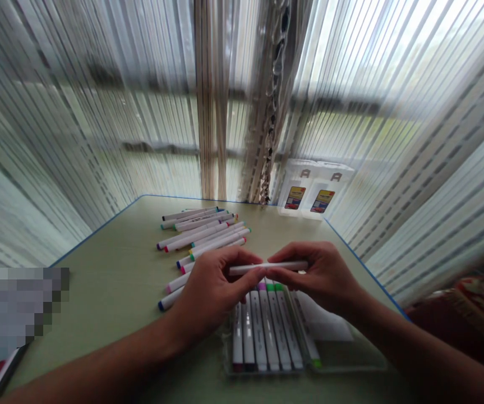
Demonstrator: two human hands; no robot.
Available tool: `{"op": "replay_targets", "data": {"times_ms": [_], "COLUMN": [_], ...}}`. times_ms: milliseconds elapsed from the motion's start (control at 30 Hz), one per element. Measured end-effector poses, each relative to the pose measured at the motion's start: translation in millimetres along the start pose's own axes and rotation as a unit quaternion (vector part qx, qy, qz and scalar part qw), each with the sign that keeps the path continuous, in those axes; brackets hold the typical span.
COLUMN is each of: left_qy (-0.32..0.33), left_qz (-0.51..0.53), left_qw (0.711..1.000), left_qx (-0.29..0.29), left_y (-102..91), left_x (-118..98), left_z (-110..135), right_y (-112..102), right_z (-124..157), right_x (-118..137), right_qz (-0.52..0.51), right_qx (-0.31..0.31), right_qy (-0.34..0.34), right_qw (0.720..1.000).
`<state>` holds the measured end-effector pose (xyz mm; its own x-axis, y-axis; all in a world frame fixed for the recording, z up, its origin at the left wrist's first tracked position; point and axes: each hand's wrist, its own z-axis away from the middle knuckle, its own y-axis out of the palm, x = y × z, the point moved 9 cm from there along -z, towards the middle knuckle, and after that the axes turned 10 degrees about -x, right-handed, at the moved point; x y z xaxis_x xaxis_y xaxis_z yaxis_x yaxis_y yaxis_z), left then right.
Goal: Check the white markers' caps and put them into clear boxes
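Note:
Between both hands a white marker (286, 265) lies level, pinched near its middle. My left hand (219, 279) closes thumb and fingers on its left part, and my right hand (317, 275) does the same on its right part. Below them sits a clear plastic case (267, 371) with several white markers (267, 331) side by side; purple and green ends show at the top. One marker with a green end (315, 359) lies apart at the right side of the case. My hands hide the upper part of the case.
Several loose markers (203, 233) with coloured ends lie in a pile left of centre on the pale green table (111, 269). Two clear cases with labels (309, 193) stand at the back right edge. Behind is a striped curtain (157, 112). A blurred patch (10, 314) covers the left edge.

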<state>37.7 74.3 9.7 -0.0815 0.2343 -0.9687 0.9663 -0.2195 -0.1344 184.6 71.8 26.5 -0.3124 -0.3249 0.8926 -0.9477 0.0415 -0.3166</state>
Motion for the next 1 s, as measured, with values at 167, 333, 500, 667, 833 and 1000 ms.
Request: {"op": "replay_targets", "data": {"times_ms": [167,333,500,667,833,1000], "left_qy": [0.01,0.021,0.004,0.0,-0.009,-0.041], "left_qz": [-0.024,-0.025,-0.01,-0.002,0.036,0.098], "left_qw": [1.0,0.999,0.999,0.999,0.997,0.992], "left_qx": [0.004,-0.01,-0.034,-0.054,-0.062,-0.065], "left_y": [2.0,1.1,-4.0,-9.7,-12.0,-11.2], "left_x": [-1,-7,-4,-7,-5,3], "left_z": [1,0,-4,-7,-8,-8], "right_y": [2,3,1,0,2,7], "right_z": [0,0,-1,-2,-3,-2], "right_x": [0,-6,-7,-10,-13,-8], "right_qz": [-0.003,-0.047,-0.089,-0.169,-0.259,-0.322], "right_qx": [0.01,0.015,0.006,0.006,0.018,0.037], "right_qy": [0.006,0.045,0.062,0.07,0.083,0.109], "right_qw": [1.0,0.998,0.994,0.983,0.962,0.94]}}
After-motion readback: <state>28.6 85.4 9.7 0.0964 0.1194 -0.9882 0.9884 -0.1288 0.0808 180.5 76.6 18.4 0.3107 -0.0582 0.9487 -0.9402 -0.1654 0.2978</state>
